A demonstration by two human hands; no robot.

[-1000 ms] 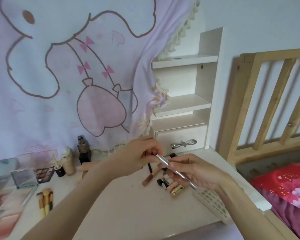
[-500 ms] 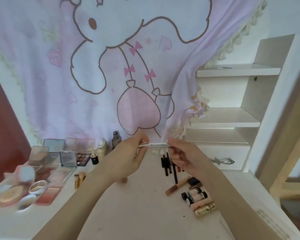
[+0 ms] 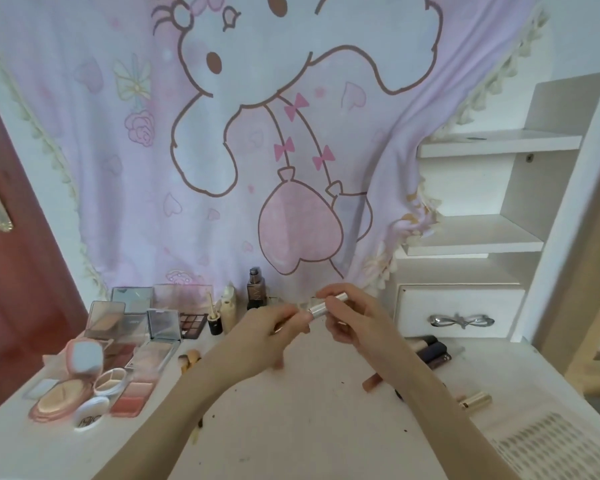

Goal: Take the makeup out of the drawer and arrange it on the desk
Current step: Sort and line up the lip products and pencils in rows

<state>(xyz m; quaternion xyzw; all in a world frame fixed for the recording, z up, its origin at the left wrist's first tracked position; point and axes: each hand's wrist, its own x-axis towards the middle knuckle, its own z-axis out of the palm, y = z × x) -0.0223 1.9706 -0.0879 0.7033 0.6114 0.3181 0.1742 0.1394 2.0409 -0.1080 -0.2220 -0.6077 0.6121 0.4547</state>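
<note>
Both my hands hold a thin silver makeup pen point(image 3: 326, 305) above the middle of the white desk point(image 3: 291, 427). My left hand point(image 3: 271, 332) pinches its left end. My right hand point(image 3: 355, 320) grips its right part with curled fingers. The white drawer point(image 3: 459, 315) with a silver bow handle is closed at the right. Open compacts and palettes point(image 3: 125, 344) lie at the desk's left. Small bottles point(image 3: 255, 289) stand at the back. Lipsticks and tubes point(image 3: 433, 351) lie behind my right forearm, partly hidden.
A pink cartoon cloth point(image 3: 257, 150) hangs behind the desk. White shelves point(image 3: 482, 233) rise above the drawer. A red-brown door point(image 3: 11, 271) is at the left. A patterned white item point(image 3: 548, 448) lies at the desk's front right corner.
The camera has turned left and up, away from the bed. Both hands have kept hold of the silver pen, which went from slanted to level, and have drawn closer together on it.
</note>
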